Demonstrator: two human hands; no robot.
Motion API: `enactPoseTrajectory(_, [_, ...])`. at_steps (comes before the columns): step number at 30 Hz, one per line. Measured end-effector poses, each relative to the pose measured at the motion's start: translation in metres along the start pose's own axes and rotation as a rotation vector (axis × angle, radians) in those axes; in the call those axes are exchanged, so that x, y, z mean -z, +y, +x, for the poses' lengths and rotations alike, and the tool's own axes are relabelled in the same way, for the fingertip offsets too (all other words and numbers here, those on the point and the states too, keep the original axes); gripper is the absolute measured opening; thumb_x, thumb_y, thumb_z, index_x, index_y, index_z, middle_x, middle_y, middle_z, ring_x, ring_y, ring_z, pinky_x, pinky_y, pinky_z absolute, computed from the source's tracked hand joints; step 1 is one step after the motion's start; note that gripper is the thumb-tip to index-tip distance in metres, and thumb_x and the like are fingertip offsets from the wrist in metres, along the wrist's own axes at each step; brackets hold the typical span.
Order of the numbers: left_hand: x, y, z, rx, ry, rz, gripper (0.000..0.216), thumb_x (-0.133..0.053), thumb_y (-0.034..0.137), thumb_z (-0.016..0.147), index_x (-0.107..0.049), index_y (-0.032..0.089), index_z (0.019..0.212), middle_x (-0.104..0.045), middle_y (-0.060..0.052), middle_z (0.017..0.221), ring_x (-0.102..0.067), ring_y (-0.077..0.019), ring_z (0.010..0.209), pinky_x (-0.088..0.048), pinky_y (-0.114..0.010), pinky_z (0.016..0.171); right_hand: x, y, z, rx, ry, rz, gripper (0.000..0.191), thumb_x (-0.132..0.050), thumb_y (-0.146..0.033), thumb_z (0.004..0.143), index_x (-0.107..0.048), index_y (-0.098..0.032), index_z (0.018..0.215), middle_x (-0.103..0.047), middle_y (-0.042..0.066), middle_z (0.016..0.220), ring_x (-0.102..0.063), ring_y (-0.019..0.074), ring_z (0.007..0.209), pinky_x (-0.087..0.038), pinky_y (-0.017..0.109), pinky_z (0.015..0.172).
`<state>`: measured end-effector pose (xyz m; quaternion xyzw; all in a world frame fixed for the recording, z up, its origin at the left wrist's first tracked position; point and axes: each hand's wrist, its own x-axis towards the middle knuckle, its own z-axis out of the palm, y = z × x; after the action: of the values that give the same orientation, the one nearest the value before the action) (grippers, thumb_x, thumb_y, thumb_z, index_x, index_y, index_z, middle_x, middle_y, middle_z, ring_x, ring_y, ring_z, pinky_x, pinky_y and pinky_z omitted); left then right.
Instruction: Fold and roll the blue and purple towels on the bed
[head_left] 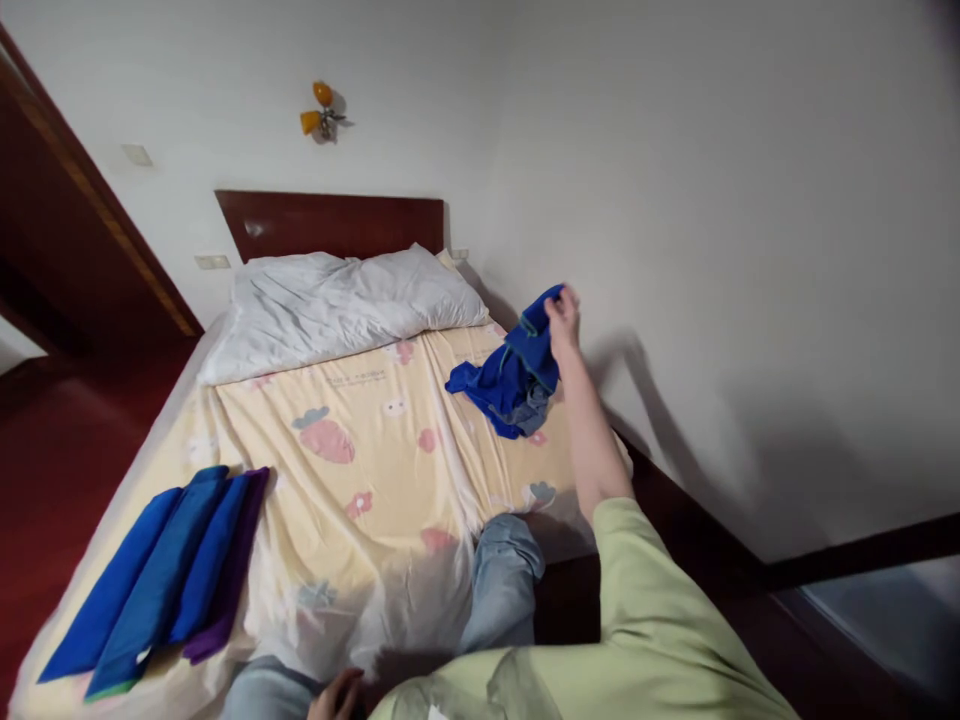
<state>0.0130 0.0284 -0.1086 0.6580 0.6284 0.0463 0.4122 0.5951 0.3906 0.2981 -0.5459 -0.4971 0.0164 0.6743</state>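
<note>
My right hand [564, 318] is closed on the top edge of a blue cloth garment [525, 350], lifting part of it above the bed's right side. Greenish stitching runs along the raised edge. The rest of the garment lies crumpled on the sheet, with a greyish-blue patch [531, 408] at its lower right. Low in the view, by my lap, my left hand [337, 697] is partly cut off by the frame. Its fingers look loosely bent, and nothing shows in them. On the bed's left front lie several long folded cloths [169, 570] in blue, teal and purple, side by side.
The bed has a yellow patterned sheet [375, 430], a crumpled white pillow or quilt [345, 305] and a dark wooden headboard [337, 222]. A wall [720, 260] runs along the right. My jeans-clad knee [506, 560] is against the bed's front edge. A wall lamp [322, 112] hangs above.
</note>
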Motion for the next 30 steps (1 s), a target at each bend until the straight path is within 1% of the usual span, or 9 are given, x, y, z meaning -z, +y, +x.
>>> enactPoseTrajectory(3, [-0.001, -0.01, 0.004, -0.026, 0.054, -0.093, 0.043, -0.043, 0.059, 0.072, -0.075, 0.04, 0.093, -0.078, 0.006, 0.102, -0.071, -0.0291, 0.111, -0.054, -0.036, 0.099, 0.02, -0.043, 0.032, 0.244, 0.024, 0.036, 0.055, -0.051, -0.046, 0.1, -0.047, -0.018, 0.148, -0.03, 0.015, 0.159, -0.042, 0.0196, 0.143, -0.036, 0.043, 0.119])
enactPoseTrajectory(6, [0.002, -0.007, 0.001, -0.042, 0.075, -0.161, 0.043, -0.045, 0.059, 0.073, -0.076, 0.037, 0.092, -0.079, 0.004, 0.097, -0.073, -0.0288, 0.103, -0.056, -0.036, 0.095, 0.032, -0.079, 0.023, 0.35, -0.014, 0.048, 0.063, -0.056, -0.052, 0.096, -0.045, -0.022, 0.15, -0.027, 0.014, 0.16, -0.041, 0.0253, 0.145, -0.035, 0.05, 0.119])
enactPoseTrajectory(9, [0.01, 0.007, -0.005, -0.049, 0.071, -0.22, 0.041, -0.048, 0.06, 0.075, -0.076, 0.036, 0.092, -0.079, 0.004, 0.09, -0.074, -0.0277, 0.098, -0.057, -0.036, 0.092, 0.033, -0.103, -0.019, 0.337, -0.056, 0.087, 0.069, -0.066, -0.052, 0.089, -0.045, -0.027, 0.15, -0.025, 0.01, 0.161, -0.043, 0.0276, 0.143, -0.04, 0.05, 0.117])
enactPoseTrajectory(12, [0.025, 0.032, -0.014, -0.096, 0.056, -0.306, 0.049, -0.05, 0.065, 0.079, -0.075, 0.029, 0.1, -0.078, 0.0, 0.092, -0.073, -0.0259, 0.095, -0.057, -0.034, 0.089, 0.021, -0.116, -0.087, 0.265, -0.114, 0.142, 0.071, -0.073, -0.047, 0.084, -0.048, -0.03, 0.148, -0.026, 0.009, 0.162, -0.043, 0.0293, 0.143, -0.043, 0.049, 0.115])
enactPoseTrajectory(16, [0.049, 0.079, -0.028, -0.213, 0.127, -0.482, 0.056, -0.049, 0.066, 0.088, -0.072, 0.02, 0.111, -0.076, -0.008, 0.105, -0.07, -0.0249, 0.1, -0.057, -0.033, 0.087, -0.005, -0.12, -0.214, 0.025, -0.167, 0.302, 0.068, -0.074, -0.038, 0.082, -0.052, -0.028, 0.146, -0.033, 0.007, 0.162, -0.044, 0.0283, 0.143, -0.041, 0.048, 0.117])
enactPoseTrajectory(19, [0.067, 0.117, -0.037, -0.303, 0.287, -0.624, 0.047, -0.054, 0.055, 0.093, -0.067, 0.019, 0.119, -0.071, -0.011, 0.114, -0.068, -0.0219, 0.099, -0.059, -0.033, 0.084, -0.026, -0.112, -0.321, -0.318, -0.244, 0.417, 0.07, -0.071, -0.038, 0.083, -0.05, -0.03, 0.149, -0.043, 0.005, 0.158, -0.047, 0.0264, 0.142, -0.043, 0.047, 0.117])
enactPoseTrajectory(23, [0.084, 0.151, -0.039, -0.454, 0.49, -0.701, 0.045, -0.062, 0.041, 0.092, -0.058, 0.021, 0.131, -0.061, -0.013, 0.127, -0.063, -0.022, 0.112, -0.06, -0.035, 0.085, -0.048, -0.101, -0.438, -0.818, -0.273, 0.512, 0.076, -0.08, -0.038, 0.072, -0.057, -0.026, 0.143, -0.061, 0.006, 0.141, -0.06, 0.027, 0.126, -0.052, 0.045, 0.106])
enactPoseTrajectory(26, [0.089, 0.16, -0.032, -0.592, 0.486, -0.584, 0.046, -0.062, 0.029, 0.091, -0.057, 0.023, 0.136, -0.054, -0.014, 0.136, -0.059, -0.0231, 0.12, -0.06, -0.035, 0.087, -0.051, -0.102, -0.494, -0.971, -0.347, 0.547, 0.075, -0.082, -0.037, 0.07, -0.06, -0.025, 0.14, -0.068, 0.006, 0.131, -0.065, 0.0254, 0.118, -0.056, 0.043, 0.099])
enactPoseTrajectory(30, [0.079, 0.161, -0.025, -0.721, 0.339, -0.395, 0.054, -0.06, 0.015, 0.086, -0.057, 0.025, 0.14, -0.053, -0.013, 0.138, -0.055, -0.0245, 0.127, -0.052, -0.041, 0.105, -0.039, -0.109, -0.53, -1.027, -0.43, 0.554, 0.073, -0.081, -0.037, 0.072, -0.059, -0.026, 0.14, -0.069, 0.004, 0.129, -0.065, 0.0223, 0.119, -0.054, 0.04, 0.102])
